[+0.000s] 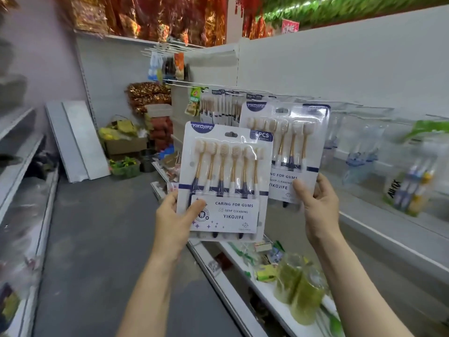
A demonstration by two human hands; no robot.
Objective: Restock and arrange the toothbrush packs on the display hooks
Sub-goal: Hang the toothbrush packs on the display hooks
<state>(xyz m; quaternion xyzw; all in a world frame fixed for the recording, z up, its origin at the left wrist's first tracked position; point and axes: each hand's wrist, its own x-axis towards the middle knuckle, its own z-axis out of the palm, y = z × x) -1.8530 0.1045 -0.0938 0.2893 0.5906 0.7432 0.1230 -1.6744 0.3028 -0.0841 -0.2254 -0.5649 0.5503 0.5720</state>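
Observation:
My left hand [173, 222] grips the lower left corner of a toothbrush pack [226, 171], a white card with several gold-handled brushes under clear plastic, thumb on its front. My right hand [318, 203] holds a second identical pack [286, 142] by its lower right edge, raised higher and partly behind the first. Both packs stand upright in front of the white display wall [340, 69]. Further back, several similar packs [223, 105] hang in a row on hooks.
Clear packs [359, 142] and a coloured toothbrush pack [410, 188] hang to the right. The lower shelf [243, 276] holds green bottles [301, 290] and small goods. Boxes and bags [126, 142] crowd the aisle's far end. Shelves [21, 166] line the left.

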